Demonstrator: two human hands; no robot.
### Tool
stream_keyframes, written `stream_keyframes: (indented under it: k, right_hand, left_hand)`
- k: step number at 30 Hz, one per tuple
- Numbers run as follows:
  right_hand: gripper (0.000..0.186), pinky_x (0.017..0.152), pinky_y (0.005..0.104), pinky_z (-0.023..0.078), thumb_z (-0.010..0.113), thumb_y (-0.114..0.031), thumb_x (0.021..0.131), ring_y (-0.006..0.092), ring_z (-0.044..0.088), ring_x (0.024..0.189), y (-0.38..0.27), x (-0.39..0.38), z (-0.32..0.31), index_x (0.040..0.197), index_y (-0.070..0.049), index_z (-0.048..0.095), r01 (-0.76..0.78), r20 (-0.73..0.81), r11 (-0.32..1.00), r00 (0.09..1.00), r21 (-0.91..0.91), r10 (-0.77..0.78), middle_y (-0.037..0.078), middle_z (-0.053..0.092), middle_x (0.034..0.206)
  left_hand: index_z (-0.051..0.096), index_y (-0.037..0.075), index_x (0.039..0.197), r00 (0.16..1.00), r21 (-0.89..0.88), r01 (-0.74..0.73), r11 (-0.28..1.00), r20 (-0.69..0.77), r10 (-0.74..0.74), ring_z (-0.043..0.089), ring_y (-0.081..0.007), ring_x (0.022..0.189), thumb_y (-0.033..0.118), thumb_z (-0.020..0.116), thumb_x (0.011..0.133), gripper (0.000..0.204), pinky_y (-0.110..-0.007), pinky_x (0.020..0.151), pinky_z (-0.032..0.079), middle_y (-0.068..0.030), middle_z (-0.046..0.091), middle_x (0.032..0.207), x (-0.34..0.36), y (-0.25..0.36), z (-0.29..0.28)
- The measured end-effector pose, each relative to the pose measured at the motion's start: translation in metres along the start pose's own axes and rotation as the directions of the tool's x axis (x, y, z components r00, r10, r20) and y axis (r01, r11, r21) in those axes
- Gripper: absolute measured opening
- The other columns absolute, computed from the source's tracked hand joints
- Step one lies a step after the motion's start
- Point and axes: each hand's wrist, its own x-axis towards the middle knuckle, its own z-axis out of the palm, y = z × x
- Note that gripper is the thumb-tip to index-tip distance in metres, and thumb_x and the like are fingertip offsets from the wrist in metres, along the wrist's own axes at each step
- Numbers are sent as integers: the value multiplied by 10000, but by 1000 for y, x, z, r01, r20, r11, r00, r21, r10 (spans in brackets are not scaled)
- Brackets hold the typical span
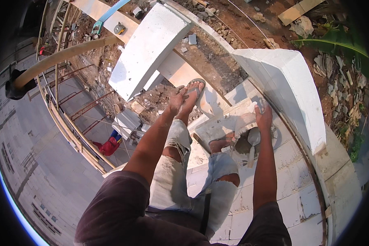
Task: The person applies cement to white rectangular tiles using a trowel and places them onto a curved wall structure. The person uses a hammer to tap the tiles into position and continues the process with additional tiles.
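Pale blocks (290, 164) spread at 4 o'clock. Trowel (254, 136), axis 12-to-6, lies 7 o'clock from the nearer right hand (264, 116), whose grip is unclear.

And no lettering readable here, any print on the tape measure (119, 29) too small to make out, any on the saw (112, 10) likewise beyond reading

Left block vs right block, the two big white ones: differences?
The left block slants toward lower left; the right block toward lower right. The left block shows mainly one broad face; the right block two, meeting at an edge. The left block overlaps a plank; the right block sits beside the right hand. Both are white.
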Motion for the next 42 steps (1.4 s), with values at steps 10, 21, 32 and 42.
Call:
stream_keyframes:
  k: [10, 21, 32, 42]
  right_hand:
    - [1035, 1097, 471, 396, 741, -556, 806, 391, 455, 1340, -335, 212, 145, 1508, 47, 277, -60, 403, 816, 889, 575, -219, 309, 446, 1434]
    - [1118, 1131, 521, 310, 813, -554, 710, 402, 403, 1367, -360, 258, 216, 1482, 81, 314, -111, 455, 737, 843, 667, -285, 323, 435, 1421]
    - [901, 977, 393, 471, 799, -448, 783, 317, 602, 1149, -334, 216, 216, 1387, 127, 460, -75, 241, 731, 962, 678, -125, 293, 596, 1261]
    - [1092, 1152, 505, 269, 790, -528, 756, 361, 319, 1402, -216, 132, 192, 1484, 76, 245, -323, 565, 732, 819, 600, -102, 296, 341, 1458]
  left_hand:
    - [0, 94, 1577, 946, -680, -65, 730, -275, -171, 315, -412, 1429, 725, 467, 912, 1029, -569, 1103, 381, -238, 158, 1599, 78, 28, -141]
    - [-121, 132, 1564, 953, -929, -256, 269, -289, -89, 21, -407, 1511, 865, 459, 782, 1219, -685, 1143, 229, -218, -40, 1632, 151, 69, -107]
    - [326, 207, 1520, 877, -879, -442, 181, -466, -121, 374, -349, 1393, 856, 343, 846, 935, -585, 1122, 320, -126, 365, 1534, 173, 74, -96]
    - [343, 202, 1519, 899, -826, -385, 412, -436, -33, 386, -347, 1387, 831, 257, 887, 895, -585, 1122, 334, -100, 381, 1540, 132, -1, -107]
